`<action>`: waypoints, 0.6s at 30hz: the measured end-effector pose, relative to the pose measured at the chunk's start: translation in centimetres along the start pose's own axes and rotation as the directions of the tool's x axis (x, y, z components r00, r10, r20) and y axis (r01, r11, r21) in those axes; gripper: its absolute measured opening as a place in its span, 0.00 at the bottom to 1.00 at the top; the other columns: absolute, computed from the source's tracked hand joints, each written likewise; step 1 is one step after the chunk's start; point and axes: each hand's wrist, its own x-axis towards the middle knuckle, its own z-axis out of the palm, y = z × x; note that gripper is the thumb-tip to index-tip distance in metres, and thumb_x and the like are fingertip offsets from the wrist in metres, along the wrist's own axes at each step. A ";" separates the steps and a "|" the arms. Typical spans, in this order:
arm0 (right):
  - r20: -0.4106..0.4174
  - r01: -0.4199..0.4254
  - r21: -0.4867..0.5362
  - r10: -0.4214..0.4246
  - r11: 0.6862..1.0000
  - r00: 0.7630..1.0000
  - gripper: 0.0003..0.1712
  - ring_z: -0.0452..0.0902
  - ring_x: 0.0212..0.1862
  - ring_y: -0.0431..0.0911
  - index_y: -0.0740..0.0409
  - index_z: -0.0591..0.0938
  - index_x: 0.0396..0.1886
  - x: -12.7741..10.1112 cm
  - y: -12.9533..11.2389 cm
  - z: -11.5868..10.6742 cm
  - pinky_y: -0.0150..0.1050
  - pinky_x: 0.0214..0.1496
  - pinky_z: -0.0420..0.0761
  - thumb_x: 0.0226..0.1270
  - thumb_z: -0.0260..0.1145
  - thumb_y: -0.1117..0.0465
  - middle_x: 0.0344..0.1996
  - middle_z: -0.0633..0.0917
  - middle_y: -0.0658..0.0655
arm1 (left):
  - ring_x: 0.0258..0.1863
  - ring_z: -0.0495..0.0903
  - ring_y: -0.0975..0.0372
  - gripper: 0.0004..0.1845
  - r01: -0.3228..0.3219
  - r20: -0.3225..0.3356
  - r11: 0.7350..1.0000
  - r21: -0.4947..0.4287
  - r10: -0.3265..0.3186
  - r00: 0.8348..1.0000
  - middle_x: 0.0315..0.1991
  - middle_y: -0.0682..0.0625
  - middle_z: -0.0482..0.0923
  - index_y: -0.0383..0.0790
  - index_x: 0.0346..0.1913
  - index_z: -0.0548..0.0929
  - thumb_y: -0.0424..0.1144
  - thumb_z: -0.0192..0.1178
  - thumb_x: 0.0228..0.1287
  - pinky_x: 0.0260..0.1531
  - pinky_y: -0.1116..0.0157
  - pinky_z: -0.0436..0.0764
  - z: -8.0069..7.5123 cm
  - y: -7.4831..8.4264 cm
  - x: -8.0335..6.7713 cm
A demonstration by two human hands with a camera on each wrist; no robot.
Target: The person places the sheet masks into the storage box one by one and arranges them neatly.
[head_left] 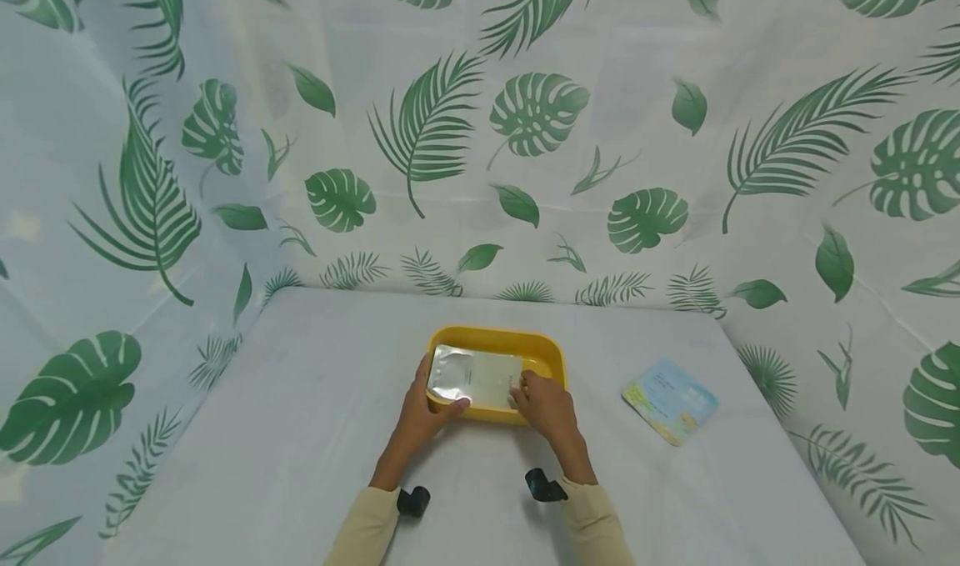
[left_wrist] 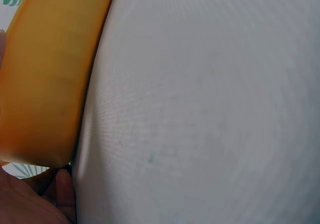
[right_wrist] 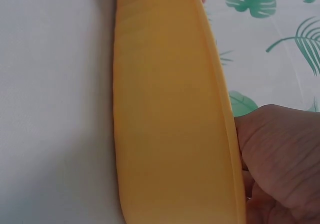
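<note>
Our left hand [head_left: 422, 416] grips the near left corner of the yellow tray [head_left: 543, 350], thumb curled over the rim onto the silver pouch [head_left: 474, 376] lying inside. Our right hand [head_left: 547, 406] holds the near right rim, fingers bent onto the pouch's right edge. The tray sits on the table [head_left: 300, 433], just ahead of us at the middle.

Handling, as we judge it: the tray looks like stiff moulded plastic, light, with a smooth wall [right_wrist: 170, 114] that could slide in the fingers; the rolled rim is the sure place to hold. The pouch reads as thin foil, flat, limp and slick; it is best pinched at an edge or corner, since a grip across the middle would crease it.

A second packet [head_left: 670, 401], pale blue, lies flat well apart to the right.

The surface is a white cloth, slightly wrinkled, likely low in friction under the tray. A curtain [head_left: 525, 132] printed with green leaves encloses the table at back and both sides.
</note>
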 end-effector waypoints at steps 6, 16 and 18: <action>0.026 -0.040 0.061 0.038 0.997 0.999 0.17 0.72 0.28 0.43 0.66 0.81 0.47 0.0 -0.1 -0.5 0.37 0.31 0.77 0.66 0.67 0.57 0.31 0.83 0.56 | 0.77 0.51 0.49 0.60 -0.006 0.004 1.000 0.002 0.006 1.000 0.78 0.43 0.48 0.47 0.79 0.43 0.57 0.72 0.52 0.73 0.46 0.55 0.0 0.1 0.0; -0.187 0.038 0.327 0.025 0.944 0.982 0.15 0.84 0.40 0.51 0.69 0.80 0.51 0.0 1.3 -0.5 0.40 0.40 0.85 0.69 0.63 0.66 0.44 0.85 0.64 | 0.77 0.52 0.50 0.60 -0.011 0.006 1.000 -0.001 0.011 1.000 0.79 0.44 0.49 0.49 0.79 0.42 0.58 0.72 0.52 0.74 0.46 0.55 0.1 0.1 0.1; -0.308 0.076 0.407 0.059 0.910 0.950 0.12 0.85 0.39 0.51 0.69 0.81 0.48 0.0 2.0 -0.3 0.33 0.34 0.85 0.69 0.62 0.67 0.42 0.84 0.64 | 0.77 0.52 0.51 0.61 -0.004 0.006 1.000 0.004 0.004 1.000 0.78 0.45 0.49 0.50 0.79 0.42 0.59 0.72 0.51 0.73 0.47 0.55 0.1 0.1 0.1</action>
